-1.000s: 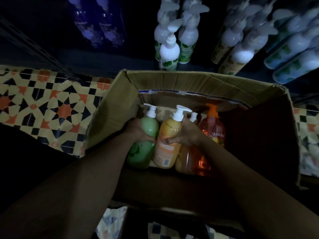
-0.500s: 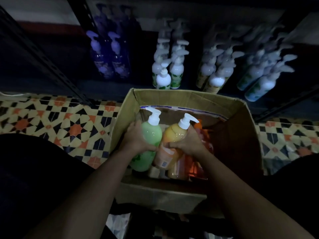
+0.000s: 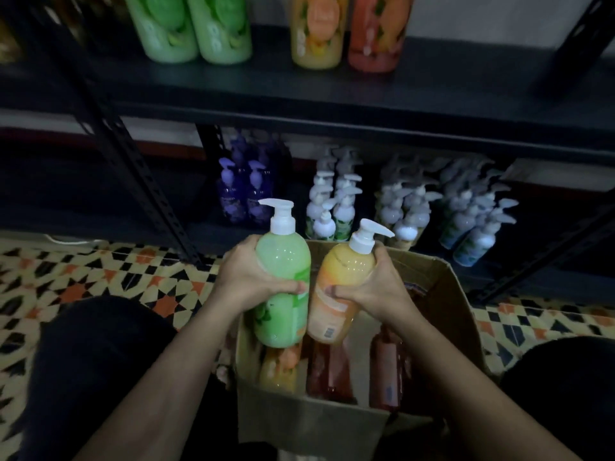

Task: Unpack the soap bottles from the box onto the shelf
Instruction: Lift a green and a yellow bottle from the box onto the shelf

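A patterned tiled floor [image 3: 83, 277] in cream, black and orange fills the left edge, with the person's dark-clothed left knee [image 3: 100, 361] over it. A black perforated shelf post [image 3: 133, 168] slants down to the floor just beyond.

The left hand [image 3: 246, 277] grips a green soap bottle [image 3: 283, 261] around its middle, fingers curled across the front and the thumb behind. The bottle stands nearly upright, its white pump pointing left, with its base over the left part of the open cardboard box [image 3: 316, 427]. Just beside it, touching or nearly so, is a yellow soap bottle [image 3: 346, 277], tilted to the right with its pump pointing right. The right hand [image 3: 376, 291] wraps around this bottle's body from the right side, with its thumb across the label. Both bottles are clear of the box's contents and not on any shelf.

Inside the box below them lie an orange bottle [image 3: 279, 367] and two reddish bottles [image 3: 327, 371], dim in shadow.

On the upper shelf board [image 3: 332, 94] stand two green bottles [image 3: 189, 28], then a yellow one [image 3: 316, 31] and a red one [image 3: 379, 31], their tops cut off by the frame. On the low shelf behind the box stand purple bottles [image 3: 246, 194] at the left, then clusters of pale bottles with white pumps [image 3: 406, 207] running to the right. The person's right knee [image 3: 565, 377] shows dark at the right edge.
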Available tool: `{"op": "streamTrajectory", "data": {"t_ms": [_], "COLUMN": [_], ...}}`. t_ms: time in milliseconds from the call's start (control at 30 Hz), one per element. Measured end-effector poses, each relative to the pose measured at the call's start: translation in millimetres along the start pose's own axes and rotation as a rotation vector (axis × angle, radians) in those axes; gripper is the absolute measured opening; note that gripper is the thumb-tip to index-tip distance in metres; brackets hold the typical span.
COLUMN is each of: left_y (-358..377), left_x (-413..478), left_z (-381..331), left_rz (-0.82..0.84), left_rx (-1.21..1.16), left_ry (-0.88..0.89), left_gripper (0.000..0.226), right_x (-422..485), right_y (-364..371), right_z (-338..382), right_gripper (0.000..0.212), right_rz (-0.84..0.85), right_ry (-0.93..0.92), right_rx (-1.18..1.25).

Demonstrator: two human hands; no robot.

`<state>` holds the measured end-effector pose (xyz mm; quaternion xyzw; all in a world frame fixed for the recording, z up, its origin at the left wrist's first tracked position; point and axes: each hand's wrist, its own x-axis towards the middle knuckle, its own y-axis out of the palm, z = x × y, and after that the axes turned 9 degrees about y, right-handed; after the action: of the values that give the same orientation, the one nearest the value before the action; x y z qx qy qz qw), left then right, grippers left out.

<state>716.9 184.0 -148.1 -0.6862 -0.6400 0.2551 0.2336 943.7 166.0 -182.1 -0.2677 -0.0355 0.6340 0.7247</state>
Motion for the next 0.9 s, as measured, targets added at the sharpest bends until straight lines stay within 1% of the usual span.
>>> {"op": "streamTrajectory", "data": {"t_ms": [67,167,233,467,567,700,800,900], "left_y": [-25,-62,-87,-159,-190,-225,-251,-268], "left_x": [-3,-2,1,23,36,54,74,95], "left_z": [-16,-41,-58,-109,-135,-164,-176,-183], "left_rz": [-0.064,-0.134,-0.200,-0.461,-0.554,-0.653,-0.720,-0.763], "left_rx": [-0.055,-0.128,-0.164,-0.225,-0.246,-0.239,-0.225,-0.204], "left_ry": [0.035,0.101,0.161,0.366,0.455,0.535,0.561,0.581], "left_gripper": [0.091,0.086,0.087,0.098,0.100,0.094,0.091,0.082], "right_x": [-7,-13,-14,-7,-6,3,15,28], "right_y": [-8,-18,-25,-42,-47,-50,-47,-41], "right_z": [30,78,114,225,274,327,359,380], "right_gripper": [0.088,0.083,0.082,0.095,0.094,0.095,0.093,0.089], "right_rz": [-0.007,-0.018,-0.042,-0.104,-0.134,-0.200,-0.222,-0.246], "right_ry": [-0.070,-0.185,-0.270,-0.554,-0.670,-0.761,-0.814,-0.851], "right_rx": [-0.001,0.020,0.036,0.058,0.093,0.082,0.094,0.104]}}
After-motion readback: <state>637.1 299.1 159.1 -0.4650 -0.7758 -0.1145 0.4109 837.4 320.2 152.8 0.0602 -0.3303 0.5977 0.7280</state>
